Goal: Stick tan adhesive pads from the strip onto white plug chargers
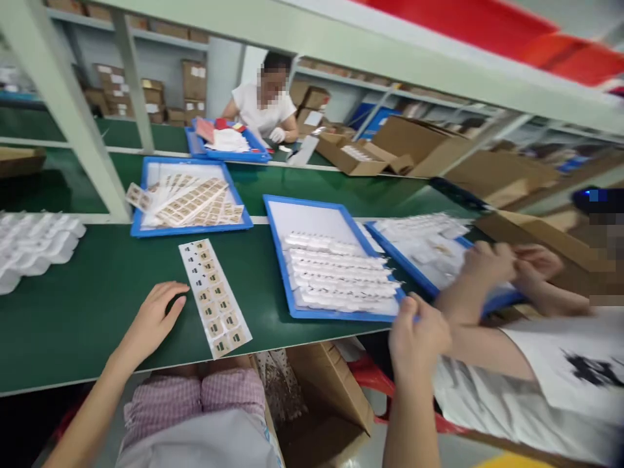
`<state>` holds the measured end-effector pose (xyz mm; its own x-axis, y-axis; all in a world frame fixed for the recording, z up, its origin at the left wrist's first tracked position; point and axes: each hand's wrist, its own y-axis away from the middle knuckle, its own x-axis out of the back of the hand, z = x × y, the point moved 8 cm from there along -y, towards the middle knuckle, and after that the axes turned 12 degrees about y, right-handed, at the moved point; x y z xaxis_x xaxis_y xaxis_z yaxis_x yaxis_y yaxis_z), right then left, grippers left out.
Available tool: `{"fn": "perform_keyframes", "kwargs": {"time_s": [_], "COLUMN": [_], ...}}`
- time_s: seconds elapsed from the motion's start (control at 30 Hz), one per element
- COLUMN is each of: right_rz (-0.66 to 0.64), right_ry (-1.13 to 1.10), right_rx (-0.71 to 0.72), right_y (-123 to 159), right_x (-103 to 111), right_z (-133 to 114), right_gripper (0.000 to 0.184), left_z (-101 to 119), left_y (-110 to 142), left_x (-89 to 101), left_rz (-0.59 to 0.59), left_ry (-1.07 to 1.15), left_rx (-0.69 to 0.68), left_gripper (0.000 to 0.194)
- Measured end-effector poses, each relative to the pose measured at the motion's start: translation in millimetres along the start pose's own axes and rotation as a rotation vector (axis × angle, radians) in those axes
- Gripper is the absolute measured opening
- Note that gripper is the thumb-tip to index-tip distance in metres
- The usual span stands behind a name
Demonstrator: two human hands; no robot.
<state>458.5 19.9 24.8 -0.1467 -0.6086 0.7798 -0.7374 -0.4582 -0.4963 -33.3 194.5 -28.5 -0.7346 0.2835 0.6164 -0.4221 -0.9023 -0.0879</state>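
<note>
My left hand lies on the green tabletop, fingers apart and holding nothing. Just right of its fingertips is a sheet of stickers with tan and dark squares; a few spots at its upper left show mostly white. My right hand is raised at the front right corner of a blue-rimmed tray, its fingers curled together. Whatever is between those fingers is hidden or too small to make out. Rows of white strip-like pieces fill the front part of that tray.
Another blue tray holds piled sticker sheets. White molded trays stand at far left. To the right, a co-worker's hands work over a blue tray. An open carton sits below the table edge. A person sits across.
</note>
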Motion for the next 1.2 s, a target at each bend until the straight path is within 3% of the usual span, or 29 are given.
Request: {"fn": "perform_keyframes", "kwargs": {"time_s": [0.03, 0.1, 0.17, 0.27, 0.33, 0.4, 0.53, 0.67, 0.87, 1.2], "right_rz": [0.053, 0.16, 0.133, -0.381, -0.568, -0.657, -0.755, -0.791, -0.829, -0.815], "right_ry": [-0.014, -0.123, -0.32, -0.491, -0.502, -0.486, -0.44, -0.423, -0.426, -0.394], "right_rx": [0.041, 0.195, 0.453, 0.922, 1.08, 1.154, 1.197, 1.181, 1.17, 1.103], "right_y": [4, 20, 46, 109, 144, 166, 186, 192, 197, 196], "right_x": [10, 25, 26, -18, -44, -65, -94, -104, -107, -104], "right_z": [-16, -63, -127, -230, -272, -293, -299, -293, -285, -285], "right_gripper": [0.087, 0.064, 0.039, 0.031, 0.03, 0.031, 0.033, 0.032, 0.048, 0.022], "left_z": [1, 0, -1, 1, 1, -1, -4, -6, -10, -3], "left_y": [-10, -31, -45, -48, -43, -39, -38, -41, -37, -33], "left_x": [-1.6, 2.3, -0.4, -17.4, -29.4, -37.4, -42.7, -43.0, -42.0, -41.4], "left_rz": [-0.088, -0.15, -0.22, -0.324, -0.348, -0.341, -0.315, -0.304, -0.348, -0.349], "left_ry": [-0.086, -0.112, -0.122, -0.119, -0.123, -0.132, -0.15, -0.168, -0.134, -0.137], "left_rx": [-0.001, 0.012, 0.002, -0.047, -0.067, -0.081, -0.109, -0.122, -0.116, -0.104], "left_gripper": [0.051, 0.052, 0.064, 0.076, 0.072, 0.063, 0.053, 0.049, 0.07, 0.054]}}
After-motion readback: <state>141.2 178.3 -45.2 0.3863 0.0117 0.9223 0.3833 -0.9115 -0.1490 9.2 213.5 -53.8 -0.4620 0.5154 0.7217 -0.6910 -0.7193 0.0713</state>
